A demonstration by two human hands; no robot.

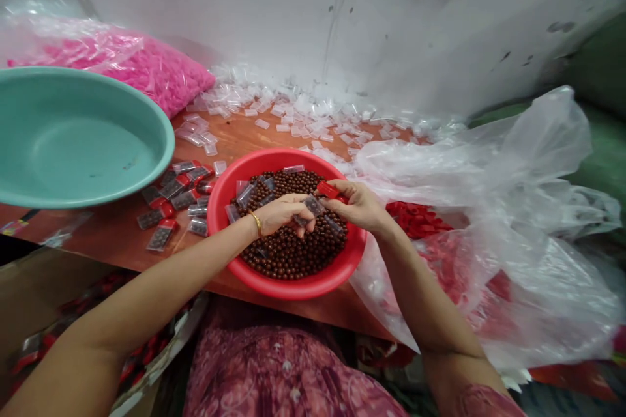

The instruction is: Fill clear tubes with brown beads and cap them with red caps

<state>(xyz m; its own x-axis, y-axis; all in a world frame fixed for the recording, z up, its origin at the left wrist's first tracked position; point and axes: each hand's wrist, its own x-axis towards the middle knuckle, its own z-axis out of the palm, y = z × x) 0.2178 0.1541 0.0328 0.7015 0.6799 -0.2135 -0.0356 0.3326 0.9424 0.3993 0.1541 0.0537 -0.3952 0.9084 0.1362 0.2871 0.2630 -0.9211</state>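
Observation:
A red basin (pixel 288 290) full of small brown beads (pixel 288 260) stands in front of me. Over the beads, my left hand (pixel 288 214) is closed around a small clear plastic box (pixel 312 206) with dark beads inside. My right hand (pixel 359 205) pinches a red cap (pixel 327 190) close to the end of that box; whether they touch I cannot tell. Several clear boxes (pixel 245 195) lie on the beads at the basin's left side. Filled boxes with red caps (pixel 162 234) are piled on the table left of the basin.
A teal basin (pixel 83 143) stands at the left, before a bag of pink pieces (pixel 141 62). Loose clear boxes (pixel 313 120) are scattered along the wall. On the right, a plastic bag (pixel 489 169) holds red caps (pixel 415 218). A carton (pixel 44 280) sits below the table's left edge.

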